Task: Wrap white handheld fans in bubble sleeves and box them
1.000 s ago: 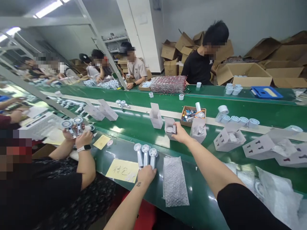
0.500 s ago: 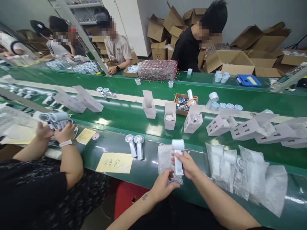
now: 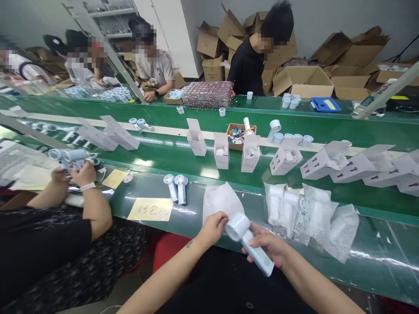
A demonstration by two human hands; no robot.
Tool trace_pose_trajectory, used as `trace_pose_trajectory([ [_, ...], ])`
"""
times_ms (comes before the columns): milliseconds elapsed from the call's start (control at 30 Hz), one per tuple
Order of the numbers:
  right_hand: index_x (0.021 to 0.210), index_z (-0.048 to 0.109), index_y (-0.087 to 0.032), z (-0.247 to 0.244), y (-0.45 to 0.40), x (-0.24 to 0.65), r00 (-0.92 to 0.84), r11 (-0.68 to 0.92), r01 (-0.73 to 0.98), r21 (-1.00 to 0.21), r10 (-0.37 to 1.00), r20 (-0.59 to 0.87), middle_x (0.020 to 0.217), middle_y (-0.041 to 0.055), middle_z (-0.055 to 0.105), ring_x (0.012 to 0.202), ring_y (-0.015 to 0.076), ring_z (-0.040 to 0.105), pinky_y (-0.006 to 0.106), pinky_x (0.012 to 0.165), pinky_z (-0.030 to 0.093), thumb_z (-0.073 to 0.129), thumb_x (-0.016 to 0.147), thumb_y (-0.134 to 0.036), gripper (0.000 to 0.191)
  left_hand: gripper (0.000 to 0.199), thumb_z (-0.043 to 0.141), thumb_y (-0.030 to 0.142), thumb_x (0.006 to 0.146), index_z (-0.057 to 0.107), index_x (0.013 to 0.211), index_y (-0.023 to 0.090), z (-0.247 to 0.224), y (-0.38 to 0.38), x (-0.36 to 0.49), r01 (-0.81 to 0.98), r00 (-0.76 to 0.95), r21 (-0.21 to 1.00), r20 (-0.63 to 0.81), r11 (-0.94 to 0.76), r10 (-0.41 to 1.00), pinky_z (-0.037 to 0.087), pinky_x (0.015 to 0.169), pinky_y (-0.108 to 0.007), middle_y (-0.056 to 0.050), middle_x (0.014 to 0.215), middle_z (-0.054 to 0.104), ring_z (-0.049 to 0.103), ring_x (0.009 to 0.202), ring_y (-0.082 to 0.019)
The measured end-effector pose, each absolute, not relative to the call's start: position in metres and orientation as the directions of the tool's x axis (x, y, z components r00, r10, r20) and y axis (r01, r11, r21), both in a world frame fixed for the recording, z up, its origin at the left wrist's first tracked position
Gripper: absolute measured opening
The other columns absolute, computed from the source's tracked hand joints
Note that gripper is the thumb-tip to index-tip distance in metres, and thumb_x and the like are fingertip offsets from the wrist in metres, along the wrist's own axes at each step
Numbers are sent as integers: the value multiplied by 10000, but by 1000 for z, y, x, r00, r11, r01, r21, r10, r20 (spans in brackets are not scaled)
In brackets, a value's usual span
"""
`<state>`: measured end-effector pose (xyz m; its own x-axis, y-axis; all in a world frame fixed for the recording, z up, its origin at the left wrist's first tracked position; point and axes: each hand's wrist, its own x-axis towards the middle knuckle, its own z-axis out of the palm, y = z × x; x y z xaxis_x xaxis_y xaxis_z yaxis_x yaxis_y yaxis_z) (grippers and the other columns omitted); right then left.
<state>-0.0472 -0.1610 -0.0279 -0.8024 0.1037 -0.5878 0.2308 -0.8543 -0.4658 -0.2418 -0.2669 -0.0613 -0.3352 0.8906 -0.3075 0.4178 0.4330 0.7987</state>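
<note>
My right hand (image 3: 270,244) is wrapped round the handle of a pale blue handheld fan (image 3: 257,253), whose round head points up and left near the table's edge. Just left of the fan head, my left hand (image 3: 213,227) pinches the near edge of a bubble-wrap bag (image 3: 221,200) lying on the green table. Left of the bag, two more fans (image 3: 176,188) lie side by side beside a yellow handwritten note (image 3: 150,209). Several bagged fans (image 3: 309,213) lie to the right.
Open white boxes (image 3: 222,152) stand in a row on the green belt (image 3: 157,152) beyond the bag. A small parts box (image 3: 240,138) sits behind them. At the left, a co-worker's hands (image 3: 83,174) hold fans. Other people work across the belt.
The fan in my right hand has come nearer and tilted, its head now to the upper left. My left hand has moved to the bag's near edge, and the view has shifted right.
</note>
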Motion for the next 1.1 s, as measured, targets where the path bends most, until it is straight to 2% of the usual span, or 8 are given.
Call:
trace_pose_trajectory([
  [133, 1139, 524, -202, -27, -164, -44, -790, -824, 221, -521, 162, -592, 798, 2, 611, 650, 174, 635, 269, 506, 511, 745, 588, -220, 594, 182, 530, 344, 773, 543, 717, 171, -40, -251, -230, 35, -432, 907, -365, 419, 825, 410, 610, -248, 17, 605, 550, 504, 599, -129],
  [267, 1080, 557, -175, -24, -155, -29, -780, -824, 208, -526, 184, -598, 798, 11, 606, 650, 185, 640, 276, 486, 507, 758, 597, -235, 527, 257, 580, 415, 740, 524, 712, 166, -18, -246, -218, -92, -404, 952, -303, 291, 863, 384, 601, -240, 27, 605, 512, 465, 589, -112],
  [500, 1106, 511, -209, -11, -157, -18, -715, -860, 87, -502, 297, -633, 814, 9, 628, 618, 183, 635, 291, 486, 499, 787, 570, -240, 604, 186, 430, 259, 872, 540, 739, 188, 2, -255, -184, 502, -344, 845, 1, 183, 939, 431, 683, -279, -26, 717, 577, 537, 717, -161],
  [700, 1181, 427, -290, -4, -152, -20, -720, -896, 36, -443, 284, -633, 757, -33, 618, 625, 170, 616, 282, 520, 488, 772, 583, -229, 692, 220, 381, 132, 871, 570, 768, 179, 1, -241, -161, 842, -86, 521, 387, -140, 918, 435, 688, -327, -67, 724, 569, 519, 727, -192],
  [800, 1105, 418, -281, -5, -151, -17, -659, -924, 14, -383, 280, -698, 741, -26, 625, 631, 169, 622, 297, 565, 497, 759, 615, -239, 598, 217, 381, 106, 857, 575, 786, 172, 0, -243, -158, 836, 43, 508, 312, -205, 949, 432, 682, -319, -72, 743, 593, 525, 725, -190],
  [900, 973, 435, -254, -15, -156, -14, -546, -932, 47, -359, 277, -791, 696, -19, 609, 596, 168, 611, 317, 576, 499, 689, 711, -310, 369, 193, 389, 140, 861, 569, 809, 184, -1, -246, -156, 736, -84, 677, 94, -2, 992, 447, 698, -297, -57, 777, 614, 557, 750, -178],
  [1000, 814, 450, -237, -30, -159, -12, -476, -864, 163, -476, 353, -805, 626, -25, 559, 536, 159, 562, 311, 542, 468, 627, 740, -377, 237, 171, 411, 184, 852, 570, 789, 200, -4, -242, -155, 638, -160, 751, -82, 167, 984, 442, 722, -288, -36, 783, 614, 561, 757, -170],
  [1100, 689, 431, -237, -38, -156, -5, -448, -747, 232, -623, 487, -750, 558, -53, 471, 503, 136, 479, 272, 510, 397, 650, 706, -401, 274, 159, 423, 210, 833, 563, 759, 198, -12, -237, -158, 565, -190, 792, -150, 233, 970, 424, 714, -287, -28, 758, 603, 546, 739, -168],
])
